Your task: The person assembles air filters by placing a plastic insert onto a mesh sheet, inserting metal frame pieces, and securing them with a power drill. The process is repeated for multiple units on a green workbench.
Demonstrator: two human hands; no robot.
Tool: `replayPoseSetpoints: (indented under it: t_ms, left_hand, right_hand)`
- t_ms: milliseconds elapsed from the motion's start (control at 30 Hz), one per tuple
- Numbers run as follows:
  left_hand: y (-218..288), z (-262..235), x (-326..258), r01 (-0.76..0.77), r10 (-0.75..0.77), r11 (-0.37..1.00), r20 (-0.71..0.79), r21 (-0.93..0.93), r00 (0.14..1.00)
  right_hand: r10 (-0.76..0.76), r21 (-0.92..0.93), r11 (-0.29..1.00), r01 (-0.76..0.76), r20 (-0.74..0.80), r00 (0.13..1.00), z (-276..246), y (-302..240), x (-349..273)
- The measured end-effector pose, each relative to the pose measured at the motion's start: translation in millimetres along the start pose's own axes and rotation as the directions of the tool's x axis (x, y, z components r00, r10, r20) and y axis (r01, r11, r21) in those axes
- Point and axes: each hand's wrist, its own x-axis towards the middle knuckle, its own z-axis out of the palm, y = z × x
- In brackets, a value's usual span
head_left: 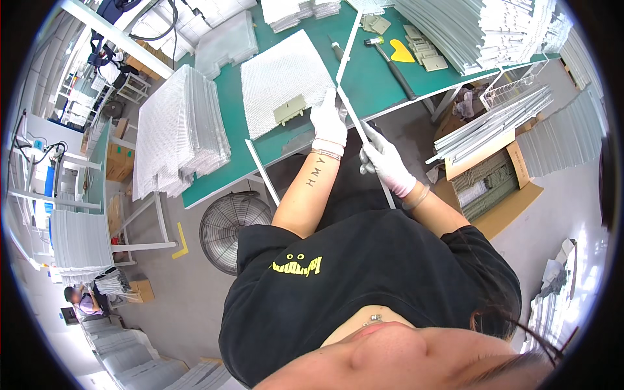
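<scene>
My right hand (388, 162), in a white glove, is closed around a long thin white strip (355, 116) that slants over the table's front edge. Also gloved, my left hand (329, 122) is farther forward, closed at the strip beside a sharp bend or joint; its fingertips are partly hidden. Beyond that point, a white length (350, 45) continues toward the back of the table. Just left of my left hand, a beige plastic plate (290, 110) rests on a white mesh-textured panel (276, 71), which lies flat on the green table (227, 104).
A hammer (393, 65), a yellow scraper (402, 51) and beige plates (434, 62) lie right of the strip. Stacked panels (182, 123) stand at the left, more (455, 29) at the back right. A floor fan (231, 227), an open carton (487, 185) and bundled strips (494, 123) are nearby.
</scene>
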Motion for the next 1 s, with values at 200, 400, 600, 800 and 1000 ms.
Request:
replayPoseSetpoints:
  t_ms: [200, 400, 600, 800, 1000]
  left_hand:
    - [-1, 3, -6, -0.082, 0.08, 0.992, 0.021, 0.096, 0.997]
    - [8, -6, 5, 0.136, -0.133, 0.973, 0.025, -0.188, 0.991]
    - [12, -11, 4, 0.065, -0.058, 0.996, 0.128, -0.056, 0.99]
    - [7, -15, -1, 0.077, -0.081, 0.997, 0.134, 0.031, 0.988]
    - [-1, -20, -41, 0.072, -0.091, 0.994, 0.239, 0.085, 0.967]
  right_hand:
    - [-0.007, 0.019, 1.0, 0.007, -0.011, 1.0, 2, -1, -2]
    - [0.027, -0.093, 0.995, -0.032, -0.054, 0.998, 4, -1, 5]
    - [0.007, -0.036, 0.999, -0.008, -0.02, 1.0, 5, -1, 10]
    - [0.026, -0.18, 0.983, -0.028, -0.013, 1.0, 6, -27, 40]
    - [-0.113, -0.571, 0.814, 0.106, 0.023, 0.993, -11, -55, 140]
